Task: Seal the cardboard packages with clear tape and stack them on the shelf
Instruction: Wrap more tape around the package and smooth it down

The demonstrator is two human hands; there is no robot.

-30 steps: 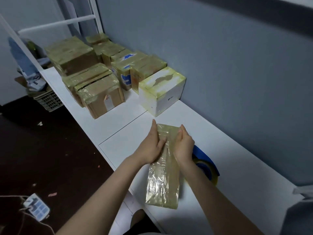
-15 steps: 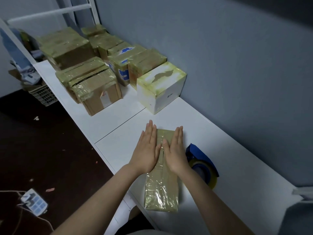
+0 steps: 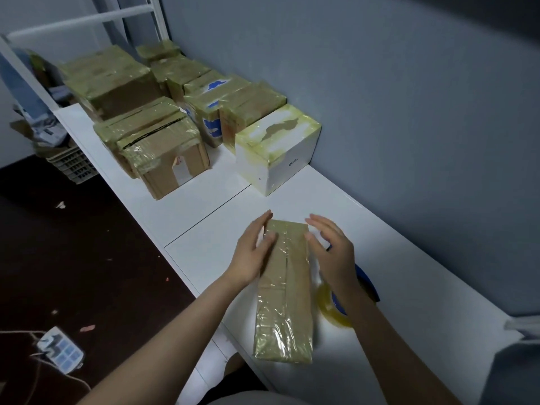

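A long flat cardboard package (image 3: 285,290) wrapped in clear tape lies on the white shelf (image 3: 394,273) in front of me, its long side pointing away. My left hand (image 3: 252,249) rests against its far left edge, fingers spread and thumb on the top face. My right hand (image 3: 330,251) hovers just right of the far end, fingers apart, holding nothing. A roll of clear tape on a blue dispenser (image 3: 336,309) lies right of the package, partly hidden by my right forearm.
Several taped boxes crowd the far half of the shelf: a white box (image 3: 277,147) nearest, a brown box (image 3: 166,159) at the front edge, others behind. A grey wall runs along the right. On the dark floor at left lie a power strip (image 3: 60,349) and a crate (image 3: 73,166).
Both hands lay flat together on the package's top. They have since slid apart to its left and right sides, and the right hand has lifted off.
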